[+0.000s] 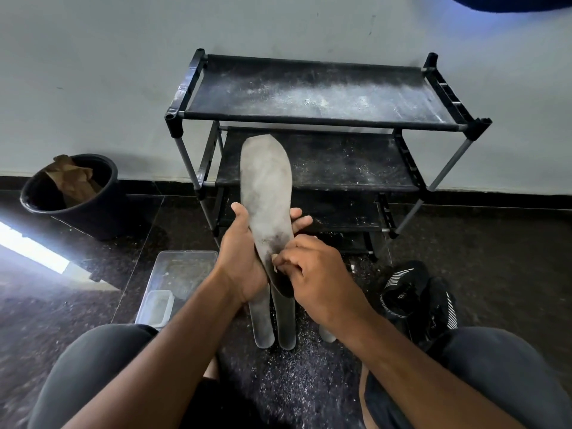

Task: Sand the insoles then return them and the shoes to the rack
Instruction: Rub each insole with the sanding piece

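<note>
Right hand (305, 267) pinches sandpaper (275, 258) on the insole (266, 193); left hand (243, 258) grips it.

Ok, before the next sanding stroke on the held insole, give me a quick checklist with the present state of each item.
1. Left hand grips the insole: ok.
2. Right hand pinches a small abrasive piece against the heel end: ok.
3. Abrasive's grit condition: cannot tell.
4. Other insoles on the floor within reach: ok.
5. Rack shelves free for return: ok, though dusty.
6. Shoes beside the right knee: ok.
</note>
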Available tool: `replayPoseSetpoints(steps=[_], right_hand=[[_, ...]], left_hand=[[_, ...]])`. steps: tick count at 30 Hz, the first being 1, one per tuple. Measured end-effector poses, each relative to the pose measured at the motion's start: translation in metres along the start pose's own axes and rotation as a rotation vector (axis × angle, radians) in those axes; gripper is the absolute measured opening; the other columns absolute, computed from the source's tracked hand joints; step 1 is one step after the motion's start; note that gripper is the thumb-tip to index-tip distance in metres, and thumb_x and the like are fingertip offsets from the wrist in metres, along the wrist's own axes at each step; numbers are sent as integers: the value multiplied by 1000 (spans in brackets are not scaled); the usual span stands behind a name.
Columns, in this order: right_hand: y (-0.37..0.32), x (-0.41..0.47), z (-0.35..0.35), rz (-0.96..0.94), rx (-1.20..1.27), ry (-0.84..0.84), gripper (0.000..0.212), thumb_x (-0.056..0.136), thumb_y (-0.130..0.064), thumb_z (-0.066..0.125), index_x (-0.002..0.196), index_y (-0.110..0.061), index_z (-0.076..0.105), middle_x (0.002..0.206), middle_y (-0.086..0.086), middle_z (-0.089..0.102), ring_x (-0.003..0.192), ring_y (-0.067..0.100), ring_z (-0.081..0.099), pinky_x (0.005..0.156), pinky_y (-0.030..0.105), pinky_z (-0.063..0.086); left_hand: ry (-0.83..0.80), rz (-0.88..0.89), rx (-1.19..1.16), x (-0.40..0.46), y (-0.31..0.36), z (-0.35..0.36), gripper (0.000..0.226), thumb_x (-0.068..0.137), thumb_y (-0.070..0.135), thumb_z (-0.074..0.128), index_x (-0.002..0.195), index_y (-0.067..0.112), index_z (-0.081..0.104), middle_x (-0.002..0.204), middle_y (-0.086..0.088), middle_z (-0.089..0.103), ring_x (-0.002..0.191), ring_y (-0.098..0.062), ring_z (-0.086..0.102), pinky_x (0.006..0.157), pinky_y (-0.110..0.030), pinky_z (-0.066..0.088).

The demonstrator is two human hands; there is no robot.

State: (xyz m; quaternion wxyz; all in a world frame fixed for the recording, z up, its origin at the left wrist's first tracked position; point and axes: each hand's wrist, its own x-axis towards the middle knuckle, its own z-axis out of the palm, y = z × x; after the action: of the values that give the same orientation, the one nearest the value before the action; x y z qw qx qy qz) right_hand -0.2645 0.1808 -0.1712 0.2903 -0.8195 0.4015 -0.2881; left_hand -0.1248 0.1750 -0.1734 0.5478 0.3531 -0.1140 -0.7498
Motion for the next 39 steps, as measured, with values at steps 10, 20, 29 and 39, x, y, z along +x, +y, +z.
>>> replayPoseSetpoints(steps=[10,20,29,39], right_hand=[[-6,1,6,-16,60,113,14,91,4,63,93,-4,75,96,3,65,93,10,62,87,23,51],[-12,2,1,59,108,218,16,90,6,64,92,-6,75,93,-1,66,89,6,61,84,8,46],[-12,0,7,88,208,212,13,85,2,73,92,-7,78,90,-2,72,87,4,67,82,14,53],[-9,1,8,118,224,184,8,84,0,76,90,-5,78,90,-1,72,86,5,67,80,13,53]], left_hand=[[18,-50,147,1,-13,3,105,94,84,14,122,1,71,127,-26,69,130,-43,60,119,-51,40],[54,-42,221,-1,-24,8,104,95,83,19,134,-2,66,140,-26,62,129,-34,64,114,-44,47],[115,-1,208,1,-18,1,103,94,83,16,133,1,66,130,-26,68,122,-35,67,102,-44,56],[201,57,236,5,-14,-3,103,95,82,15,124,-1,70,122,-28,71,110,-33,73,97,-42,56]])
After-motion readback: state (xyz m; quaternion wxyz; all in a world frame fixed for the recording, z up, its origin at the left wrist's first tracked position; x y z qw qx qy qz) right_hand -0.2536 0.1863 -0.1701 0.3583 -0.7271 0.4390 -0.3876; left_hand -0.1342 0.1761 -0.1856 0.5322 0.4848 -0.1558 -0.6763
